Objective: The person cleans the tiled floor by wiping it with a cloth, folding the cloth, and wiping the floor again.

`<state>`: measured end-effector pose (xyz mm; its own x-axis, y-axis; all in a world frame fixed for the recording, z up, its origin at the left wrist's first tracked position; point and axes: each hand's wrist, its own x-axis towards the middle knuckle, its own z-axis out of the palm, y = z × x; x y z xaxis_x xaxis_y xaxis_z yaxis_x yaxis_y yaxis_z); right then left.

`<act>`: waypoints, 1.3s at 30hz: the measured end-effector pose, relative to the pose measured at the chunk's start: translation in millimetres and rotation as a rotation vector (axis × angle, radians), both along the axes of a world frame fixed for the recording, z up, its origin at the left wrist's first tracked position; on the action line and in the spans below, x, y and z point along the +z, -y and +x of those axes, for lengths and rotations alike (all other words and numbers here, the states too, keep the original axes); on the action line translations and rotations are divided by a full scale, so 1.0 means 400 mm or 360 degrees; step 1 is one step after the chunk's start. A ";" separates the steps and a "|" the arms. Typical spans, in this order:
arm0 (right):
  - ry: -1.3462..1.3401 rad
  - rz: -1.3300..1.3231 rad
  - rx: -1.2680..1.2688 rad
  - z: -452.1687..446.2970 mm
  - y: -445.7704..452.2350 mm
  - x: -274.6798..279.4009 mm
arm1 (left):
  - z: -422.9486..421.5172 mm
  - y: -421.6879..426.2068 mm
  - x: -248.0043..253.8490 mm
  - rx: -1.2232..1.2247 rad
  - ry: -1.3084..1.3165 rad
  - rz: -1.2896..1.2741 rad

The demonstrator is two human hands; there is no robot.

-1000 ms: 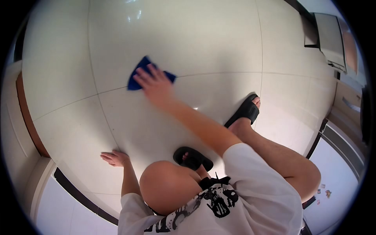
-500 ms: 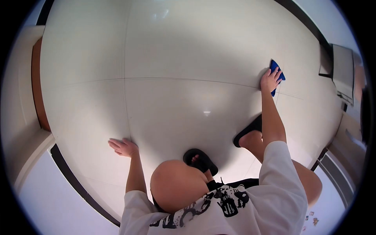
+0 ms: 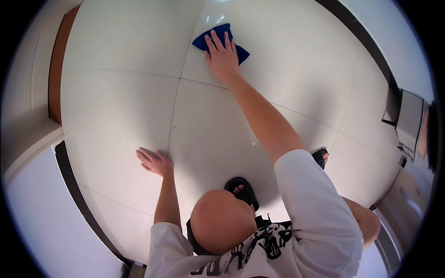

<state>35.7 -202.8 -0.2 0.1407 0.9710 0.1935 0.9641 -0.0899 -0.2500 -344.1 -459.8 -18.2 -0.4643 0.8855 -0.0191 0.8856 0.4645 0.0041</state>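
Out ahead, my right hand [image 3: 223, 60] holds a dark blue cloth [image 3: 200, 42] against the tiled floor. Its fingers are spread over the top, and the cloth's corners stick out on both sides of the hand. My left hand [image 3: 156, 162] lies flat on the floor at the lower left, fingers apart, with nothing in it. It rests close to a tile joint.
Pale glossy tiles [image 3: 218, 111] with thin dark joints cover the floor. A black slipper [image 3: 241, 191] is on one foot, and a second slipper [image 3: 319, 157] shows past my right arm. A brown door base [image 3: 60, 69] stands left; a grey box-like object [image 3: 410, 118] stands right.
My right hand has swept the cloth from the right to the upper middle of the floor. My left hand stays planted, while the whole view has shifted somewhat.
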 end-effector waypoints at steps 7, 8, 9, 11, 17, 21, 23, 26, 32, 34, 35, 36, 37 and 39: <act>-0.0156 -0.0064 0.0378 0.144 0.270 0.029 | 0.006 -0.002 0.012 -0.0020 0.0046 0.0045; -0.0141 -0.0112 0.0370 0.171 0.319 0.041 | 0.007 0.000 0.015 -0.0021 0.0072 0.0044; -0.0121 -0.0137 0.0380 0.189 0.348 0.046 | 0.009 0.000 0.021 -0.0023 0.0093 0.0044; -0.0084 -0.0183 0.0387 0.207 0.373 0.051 | 0.011 -0.002 0.027 -0.0021 0.0113 0.0041; -0.0047 -0.0043 0.0362 0.166 0.144 0.002 | 0.014 0.001 0.025 -0.0011 0.0101 0.0065; 0.0067 0.0098 0.0375 0.162 -0.141 -0.057 | 0.018 -0.005 0.020 0.0005 0.0098 0.0045; 0.0004 0.0015 0.0287 0.156 -0.210 -0.062 | 0.010 -0.005 0.022 0.0024 0.0094 0.0031; 0.0019 0.0154 0.0406 0.155 -0.139 -0.096 | 0.022 -0.011 0.026 0.0035 0.0113 0.0024; -0.0124 -0.0040 0.0451 0.133 0.220 0.000 | 0.017 -0.011 0.032 0.0032 0.0128 0.0019; -0.0125 -0.0073 0.0449 0.150 0.306 0.002 | 0.022 -0.012 0.040 0.0027 0.0100 0.0007; -0.0118 -0.0105 0.0431 0.151 0.319 0.009 | 0.024 -0.011 0.040 0.0032 0.0106 0.0007; -0.0113 -0.0136 0.0411 0.150 0.328 0.014 | 0.023 -0.011 0.040 0.0035 0.0110 0.0006; -0.0110 -0.0172 0.0384 0.150 0.335 0.016 | 0.020 -0.010 0.039 0.0031 0.0113 0.0000; -0.0098 -0.0237 0.0361 0.143 0.331 0.023 | 0.022 -0.010 0.043 0.0031 0.0118 -0.0003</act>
<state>93.0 -335.4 9.2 -0.0763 0.9961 0.0443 0.9471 0.0863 -0.3090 -335.3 -455.6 -1.2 -0.4787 0.8762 -0.0555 0.8737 0.4816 0.0687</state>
